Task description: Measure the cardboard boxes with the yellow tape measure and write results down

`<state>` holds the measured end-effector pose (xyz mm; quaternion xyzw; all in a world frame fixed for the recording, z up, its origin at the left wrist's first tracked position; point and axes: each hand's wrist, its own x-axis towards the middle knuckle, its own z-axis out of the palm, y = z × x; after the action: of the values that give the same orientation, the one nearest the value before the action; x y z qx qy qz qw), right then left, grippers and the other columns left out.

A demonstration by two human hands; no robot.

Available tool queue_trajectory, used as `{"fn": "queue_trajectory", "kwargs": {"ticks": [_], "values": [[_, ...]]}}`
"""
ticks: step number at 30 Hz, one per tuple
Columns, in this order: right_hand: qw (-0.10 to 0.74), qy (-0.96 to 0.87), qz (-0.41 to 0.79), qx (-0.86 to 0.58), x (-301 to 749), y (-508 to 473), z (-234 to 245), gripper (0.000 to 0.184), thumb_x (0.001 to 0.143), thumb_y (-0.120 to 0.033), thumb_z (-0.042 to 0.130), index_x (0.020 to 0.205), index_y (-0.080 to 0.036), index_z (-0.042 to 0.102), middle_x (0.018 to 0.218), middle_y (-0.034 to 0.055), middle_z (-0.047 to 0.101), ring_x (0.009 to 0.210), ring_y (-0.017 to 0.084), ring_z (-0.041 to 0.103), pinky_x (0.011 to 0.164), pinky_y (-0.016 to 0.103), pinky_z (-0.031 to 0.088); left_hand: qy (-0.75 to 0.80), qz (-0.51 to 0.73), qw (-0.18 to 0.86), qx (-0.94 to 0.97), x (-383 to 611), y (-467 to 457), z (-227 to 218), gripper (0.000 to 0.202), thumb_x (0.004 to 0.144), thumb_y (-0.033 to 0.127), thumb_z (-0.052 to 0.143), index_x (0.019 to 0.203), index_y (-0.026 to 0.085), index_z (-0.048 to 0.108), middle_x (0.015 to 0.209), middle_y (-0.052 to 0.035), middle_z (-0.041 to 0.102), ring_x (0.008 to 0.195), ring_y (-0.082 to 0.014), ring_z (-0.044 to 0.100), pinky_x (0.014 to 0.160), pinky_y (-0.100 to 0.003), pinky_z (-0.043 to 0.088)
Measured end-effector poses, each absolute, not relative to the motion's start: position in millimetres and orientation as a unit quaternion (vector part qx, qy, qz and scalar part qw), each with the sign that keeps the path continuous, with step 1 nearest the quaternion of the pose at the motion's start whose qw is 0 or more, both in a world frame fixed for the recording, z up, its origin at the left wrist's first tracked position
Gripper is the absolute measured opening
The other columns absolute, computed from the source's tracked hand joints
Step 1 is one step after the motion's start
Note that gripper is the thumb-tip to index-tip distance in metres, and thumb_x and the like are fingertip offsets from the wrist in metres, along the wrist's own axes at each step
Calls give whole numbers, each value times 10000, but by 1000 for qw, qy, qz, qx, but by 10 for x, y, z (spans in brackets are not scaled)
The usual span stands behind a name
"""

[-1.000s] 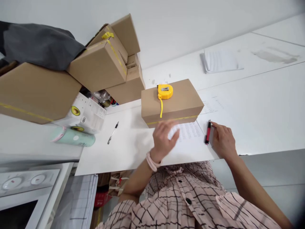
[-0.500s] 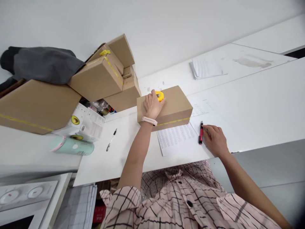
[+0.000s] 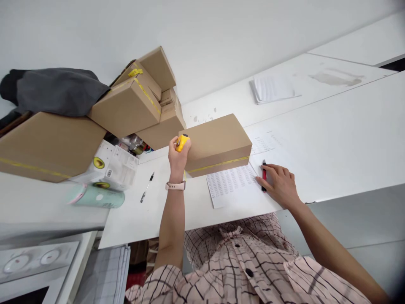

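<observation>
My left hand (image 3: pixel 177 156) is closed around a yellow tape measure (image 3: pixel 182 142), held just off the left end of a brown cardboard box (image 3: pixel 218 141) with a yellow tape stripe. The box lies on the white table (image 3: pixel 332 139). My right hand (image 3: pixel 279 182) rests on the table beside a printed sheet (image 3: pixel 230 182), its fingers touching a red marker (image 3: pixel 263 169) that lies flat by the sheet's right edge.
A black pen (image 3: pixel 147 187) lies left of my arm. Stacked cardboard boxes (image 3: pixel 133 103), a grey cloth (image 3: pixel 57 90), white cartons (image 3: pixel 110 164) and a mint-green bottle (image 3: pixel 96 197) crowd the left. A paper stack (image 3: pixel 272 88) lies far back right.
My left hand reached up to the box top, took hold of the yellow tape measure and carried it off to the box's left end. My right hand stayed by the red marker.
</observation>
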<state>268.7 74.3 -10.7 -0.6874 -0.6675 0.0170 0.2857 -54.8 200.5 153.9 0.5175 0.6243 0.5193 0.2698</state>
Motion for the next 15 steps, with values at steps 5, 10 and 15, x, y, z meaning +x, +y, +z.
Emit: {"fn": "queue_trajectory", "kwargs": {"ticks": [5, 10, 15], "values": [[288, -666, 23, -687, 2681, 740, -111, 448, 967, -524, 505, 1307, -253, 614, 1343, 128, 631, 1204, 343, 531, 972, 520, 409, 622, 486, 255, 558, -244, 1748, 1525, 618, 772, 424, 814, 1315, 255, 572, 1306, -91, 664, 1159, -264, 654, 994, -380, 503], [303, -654, 49, -691, 2692, 754, -101, 456, 961, -529, 513, 1325, -271, 607, 1359, 124, 628, 1216, 353, 537, 977, 540, 420, 621, 481, 232, 574, -65, 1600, 1576, 596, 772, 426, 812, 1294, 261, 577, 1315, -88, 657, 1203, -279, 629, 1029, -411, 488], [426, -583, 66, -689, 2674, 691, 68, 574, 940, -577, 538, 1379, -210, 586, 1394, 198, 593, 1273, 376, 522, 1020, 561, 435, 536, 572, 233, 575, -165, 1212, 1657, 605, 800, 462, 765, 1332, 261, 560, 1265, -89, 656, 1094, -248, 666, 943, -382, 542]]}}
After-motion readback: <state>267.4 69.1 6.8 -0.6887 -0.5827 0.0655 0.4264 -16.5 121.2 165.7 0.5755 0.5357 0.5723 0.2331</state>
